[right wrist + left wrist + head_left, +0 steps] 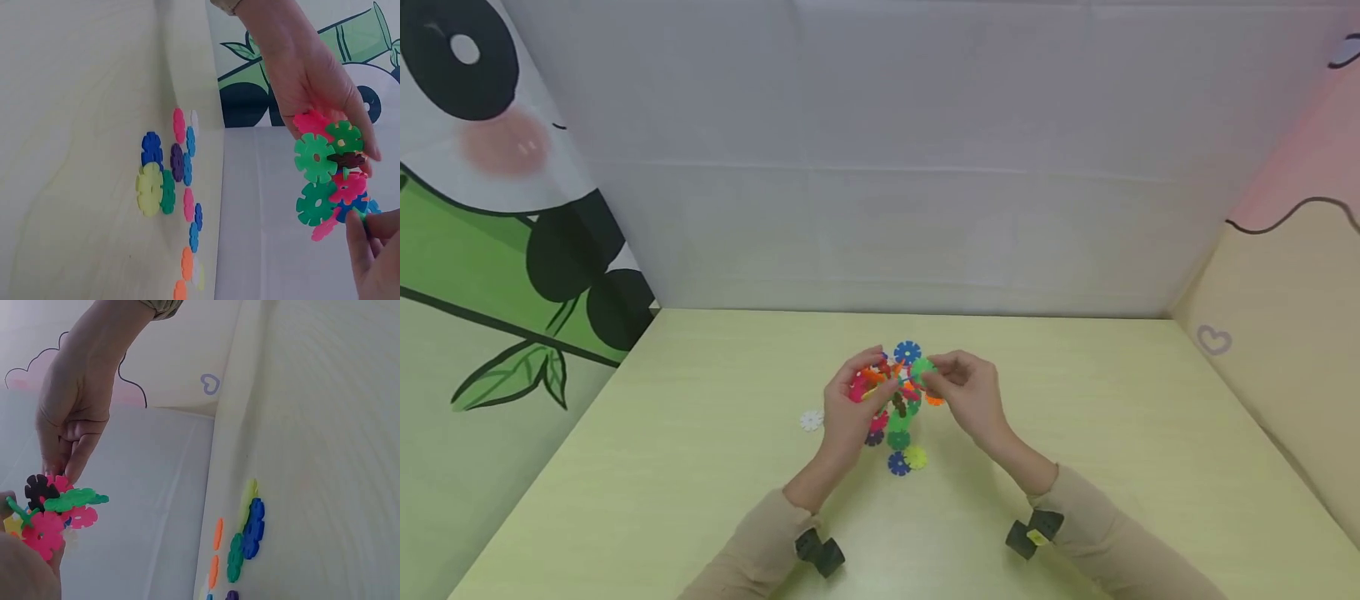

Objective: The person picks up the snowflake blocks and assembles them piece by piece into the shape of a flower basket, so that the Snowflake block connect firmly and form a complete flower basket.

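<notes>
My left hand (848, 410) grips a cluster of interlocking plastic snowflake discs (315, 157), pink, green, brown and blue, raised above the table. Thumb and fingers of my right hand (976, 395) pinch a green snowflake disc (922, 370) at the cluster's right side. In the right wrist view only a thin edge of that disc shows between the fingertips, touching or very close to the cluster. Whether it is slotted in, I cannot tell. Seen from the left wrist, the cluster (44, 534) is partly covered by the left hand.
Loose discs lie on the pale table (700, 500) below and behind the hands. Among them are a blue disc (898, 463), a yellow disc (915, 457) touching it, and a white disc (811, 420) on the left. A white wall panel (880, 233) rises at the back.
</notes>
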The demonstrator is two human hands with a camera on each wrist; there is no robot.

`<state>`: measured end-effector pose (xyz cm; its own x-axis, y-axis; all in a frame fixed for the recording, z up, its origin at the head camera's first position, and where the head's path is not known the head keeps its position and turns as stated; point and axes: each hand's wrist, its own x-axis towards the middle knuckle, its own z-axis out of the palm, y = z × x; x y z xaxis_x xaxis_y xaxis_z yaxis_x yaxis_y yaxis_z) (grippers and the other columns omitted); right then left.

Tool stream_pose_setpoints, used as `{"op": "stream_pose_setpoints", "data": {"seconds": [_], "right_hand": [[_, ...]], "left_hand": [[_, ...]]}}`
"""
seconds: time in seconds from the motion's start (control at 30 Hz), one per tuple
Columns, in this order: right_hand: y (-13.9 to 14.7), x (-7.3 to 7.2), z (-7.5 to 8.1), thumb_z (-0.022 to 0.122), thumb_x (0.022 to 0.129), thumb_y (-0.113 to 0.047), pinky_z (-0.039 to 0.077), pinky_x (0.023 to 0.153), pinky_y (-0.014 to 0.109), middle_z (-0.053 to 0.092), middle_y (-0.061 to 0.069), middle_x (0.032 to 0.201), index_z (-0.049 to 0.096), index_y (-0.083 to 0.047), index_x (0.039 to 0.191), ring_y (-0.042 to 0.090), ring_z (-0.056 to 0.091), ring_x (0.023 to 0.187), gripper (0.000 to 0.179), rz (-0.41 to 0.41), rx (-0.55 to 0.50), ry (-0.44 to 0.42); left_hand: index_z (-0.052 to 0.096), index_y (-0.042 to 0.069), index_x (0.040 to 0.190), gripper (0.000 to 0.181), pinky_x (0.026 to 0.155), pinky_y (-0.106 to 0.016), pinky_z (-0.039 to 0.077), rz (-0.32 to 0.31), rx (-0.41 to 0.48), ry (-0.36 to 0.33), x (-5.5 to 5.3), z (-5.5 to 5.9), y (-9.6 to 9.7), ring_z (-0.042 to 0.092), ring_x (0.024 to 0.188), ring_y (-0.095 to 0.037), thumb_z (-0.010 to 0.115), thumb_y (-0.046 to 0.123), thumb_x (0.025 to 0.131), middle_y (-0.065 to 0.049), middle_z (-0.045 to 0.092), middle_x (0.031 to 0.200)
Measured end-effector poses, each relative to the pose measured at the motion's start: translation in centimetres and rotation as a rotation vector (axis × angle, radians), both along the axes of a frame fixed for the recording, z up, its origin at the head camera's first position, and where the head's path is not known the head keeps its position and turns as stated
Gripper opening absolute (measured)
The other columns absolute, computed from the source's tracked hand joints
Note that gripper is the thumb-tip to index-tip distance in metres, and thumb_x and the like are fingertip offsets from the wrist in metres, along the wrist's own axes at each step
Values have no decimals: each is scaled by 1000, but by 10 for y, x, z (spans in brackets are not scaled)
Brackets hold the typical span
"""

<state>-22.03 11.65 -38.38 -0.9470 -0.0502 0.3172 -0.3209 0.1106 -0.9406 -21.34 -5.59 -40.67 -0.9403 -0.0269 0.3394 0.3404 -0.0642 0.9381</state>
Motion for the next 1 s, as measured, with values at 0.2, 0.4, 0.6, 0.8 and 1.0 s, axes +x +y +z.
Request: {"op": "stream_pose_setpoints", "data": {"seconds": [0.2,0.4,0.6,0.8,1.0], "right_hand": [[14,-12,3,66,85,9,57,66,31,66,21,85,62,12,100,17,68,71,16,62,9,32],[22,-18,-2,67,85,7,57,65,33,68,20,85,62,11,95,25,69,72,12,201,87,3],[22,-21,-7,66,85,7,57,66,37,67,18,81,62,11,92,34,68,72,9,312,117,-21],[19,-24,-13,67,85,7,57,67,40,68,17,80,63,11,90,30,68,71,8,345,94,-42],[16,-28,-15,67,86,4,56,66,37,67,13,81,63,9,93,19,67,71,10,355,139,-43]], "left_hand": [[39,-1,141,57,92,-28,47,-179,-32,-7,-4,2,-11,33,134,-33,63,-1,89,-15,31,150],[35,3,144,61,90,-38,49,-380,-166,-72,-8,-3,-24,34,132,-37,64,5,90,-14,32,149],[38,3,144,59,96,-49,43,-473,-292,-80,-10,-9,-30,44,125,-36,64,9,92,-18,44,140],[38,-1,143,56,79,-32,53,-511,-265,-88,-7,-14,-30,57,103,-29,62,6,93,-20,47,134],[40,-1,142,52,82,-31,51,-499,-230,-147,-5,-16,-32,58,101,-23,60,12,95,-16,52,124]]}}
